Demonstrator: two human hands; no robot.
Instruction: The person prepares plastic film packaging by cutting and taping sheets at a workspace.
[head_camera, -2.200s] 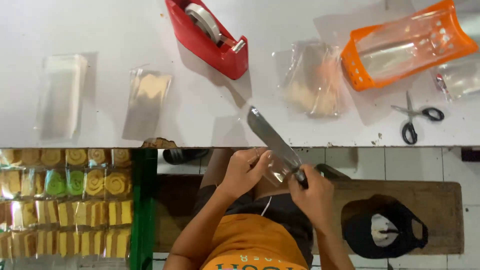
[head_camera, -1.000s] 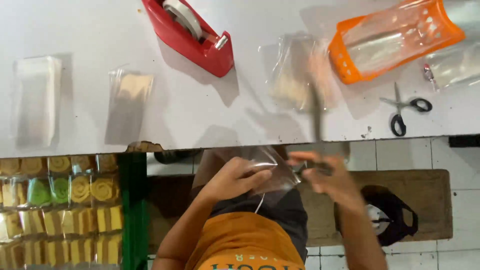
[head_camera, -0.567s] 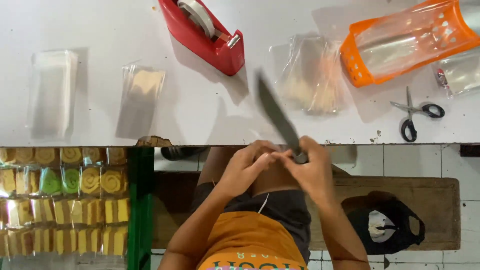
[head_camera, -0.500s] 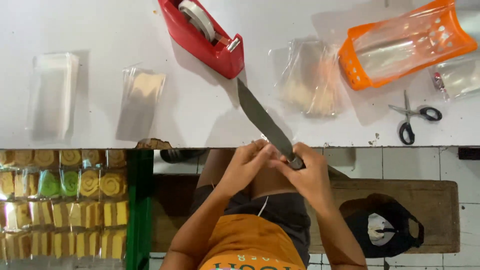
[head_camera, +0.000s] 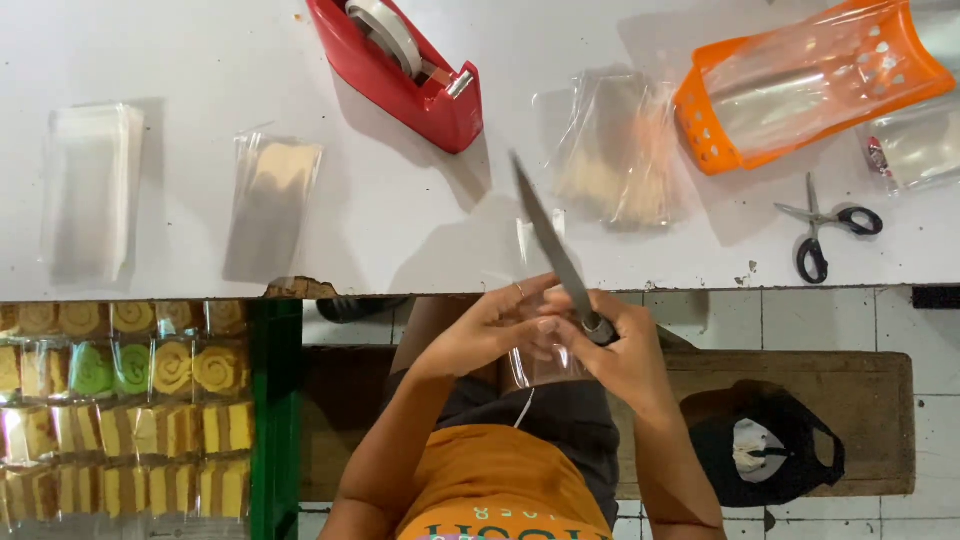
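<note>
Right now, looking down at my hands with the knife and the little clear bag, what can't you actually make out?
- Knife handle: head view, wrapped inside the right hand.
- Clear bag: head view, top edge behind the left hand; whether anything is inside cannot be told.
- Knife blade: motion-blurred, edge unclear.
- Tape dispenser and orange basket: cut off by the top edge.

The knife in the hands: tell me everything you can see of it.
The knife has a long, narrow, grey metal blade that tapers to a point. Its dark handle is mostly hidden in the right hand, which grips it. The blade slants up and to the left, its tip over the white table near the red tape dispenser. The left hand meets it near the blade's base, where both hands also hold a clear plastic bag. The blade looks slightly blurred.
</note>
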